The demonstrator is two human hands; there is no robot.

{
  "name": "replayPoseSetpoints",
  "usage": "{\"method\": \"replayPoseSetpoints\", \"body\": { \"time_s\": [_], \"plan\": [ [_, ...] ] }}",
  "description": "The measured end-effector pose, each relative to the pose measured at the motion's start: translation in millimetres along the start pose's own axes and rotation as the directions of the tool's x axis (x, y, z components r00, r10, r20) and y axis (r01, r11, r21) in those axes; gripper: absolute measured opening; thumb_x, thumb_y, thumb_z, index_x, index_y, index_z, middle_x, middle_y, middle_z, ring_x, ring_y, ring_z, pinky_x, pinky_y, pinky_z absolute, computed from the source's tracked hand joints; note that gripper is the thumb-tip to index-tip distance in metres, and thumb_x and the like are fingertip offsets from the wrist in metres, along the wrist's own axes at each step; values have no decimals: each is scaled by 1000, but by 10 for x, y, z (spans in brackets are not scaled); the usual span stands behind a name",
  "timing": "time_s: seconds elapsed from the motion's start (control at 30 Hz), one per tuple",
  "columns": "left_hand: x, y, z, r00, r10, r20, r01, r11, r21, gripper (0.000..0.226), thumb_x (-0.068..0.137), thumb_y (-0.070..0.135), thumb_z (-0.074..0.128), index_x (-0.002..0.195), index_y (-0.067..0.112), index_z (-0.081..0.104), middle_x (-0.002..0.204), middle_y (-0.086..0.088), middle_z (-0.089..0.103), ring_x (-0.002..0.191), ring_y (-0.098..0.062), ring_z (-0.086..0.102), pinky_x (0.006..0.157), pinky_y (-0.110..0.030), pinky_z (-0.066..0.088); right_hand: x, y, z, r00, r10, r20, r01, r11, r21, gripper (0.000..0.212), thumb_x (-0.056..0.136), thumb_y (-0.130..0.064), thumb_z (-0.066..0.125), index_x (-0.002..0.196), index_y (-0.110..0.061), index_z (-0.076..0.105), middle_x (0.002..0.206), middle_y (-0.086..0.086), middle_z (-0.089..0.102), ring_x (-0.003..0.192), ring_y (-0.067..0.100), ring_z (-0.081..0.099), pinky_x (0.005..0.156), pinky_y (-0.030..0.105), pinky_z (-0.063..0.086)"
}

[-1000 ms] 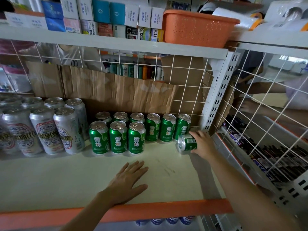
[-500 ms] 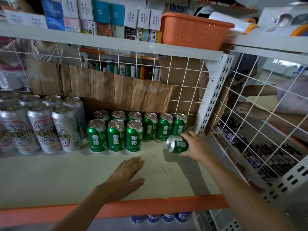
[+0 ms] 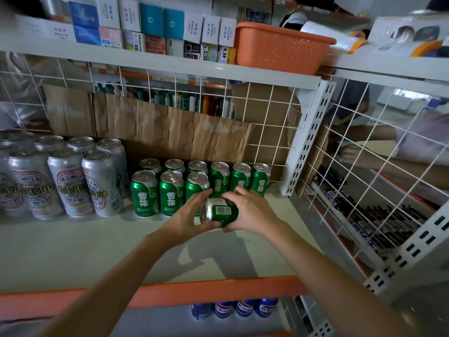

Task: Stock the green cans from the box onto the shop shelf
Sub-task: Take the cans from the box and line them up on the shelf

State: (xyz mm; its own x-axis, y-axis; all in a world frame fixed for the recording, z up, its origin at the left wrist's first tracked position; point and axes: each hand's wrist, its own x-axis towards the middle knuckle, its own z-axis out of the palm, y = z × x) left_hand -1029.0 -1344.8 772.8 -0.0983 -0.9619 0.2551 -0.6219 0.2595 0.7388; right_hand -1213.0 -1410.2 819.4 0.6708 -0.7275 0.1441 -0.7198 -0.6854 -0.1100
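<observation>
Lying sideways, green can (image 3: 222,212) held between left hand (image 3: 187,218) and right hand (image 3: 250,214).

the one camera rode on the person's head and looked forward and down into the shop shelf (image 3: 73,251), near enough that both forearms reached in from 6 o'clock. the left hand (image 3: 184,220) and right hand (image 3: 250,212), both gripping a green can (image 3: 222,211), sat near the centre. its wide lens bowed the upper shelf (image 3: 170,66) across 12 o'clock and caught the wire side panel (image 3: 364,166) at 3 o'clock.
</observation>
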Motion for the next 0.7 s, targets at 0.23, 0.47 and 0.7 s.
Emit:
{"method": "replayPoseSetpoints", "body": {
  "time_s": [0.23, 0.47, 0.7],
  "plan": [
    [-32, 10, -35, 995, -55, -81, 41, 986, -162, 82, 49, 59, 71, 121, 33, 45, 113, 3, 61, 98, -9, 63, 82, -20, 54, -73, -178, -77, 1000, 3, -19, -3, 1000, -25, 78, 63, -51, 78, 130, -28, 46, 116, -1, 47, 103, 24, 48, 77, 32, 40],
    [-46, 25, -90, 991, -63, -122, 40, 982, -186, 69, 61, 24, 87, 120, 26, 50, 109, -1, 65, 96, -12, 65, 80, -21, 55, -146, -111, -146, 1000, 4, -10, -3, 998, 63, 82, 69, -55, 74, 138, -30, 38, 129, -1, 46, 117, 20, 46, 89, 34, 43],
    [-106, 108, -222, 999, -48, 13, 50, 976, -212, 78, 58, 30, 86, 126, 28, 46, 109, 13, 62, 102, -1, 62, 86, -19, 53, -183, 114, -316, 944, -30, 330, -132, 879, 459, 86, 69, -42, 78, 142, -31, 33, 144, -3, 40, 131, 16, 39, 109, 37, 35]
  ]
}}
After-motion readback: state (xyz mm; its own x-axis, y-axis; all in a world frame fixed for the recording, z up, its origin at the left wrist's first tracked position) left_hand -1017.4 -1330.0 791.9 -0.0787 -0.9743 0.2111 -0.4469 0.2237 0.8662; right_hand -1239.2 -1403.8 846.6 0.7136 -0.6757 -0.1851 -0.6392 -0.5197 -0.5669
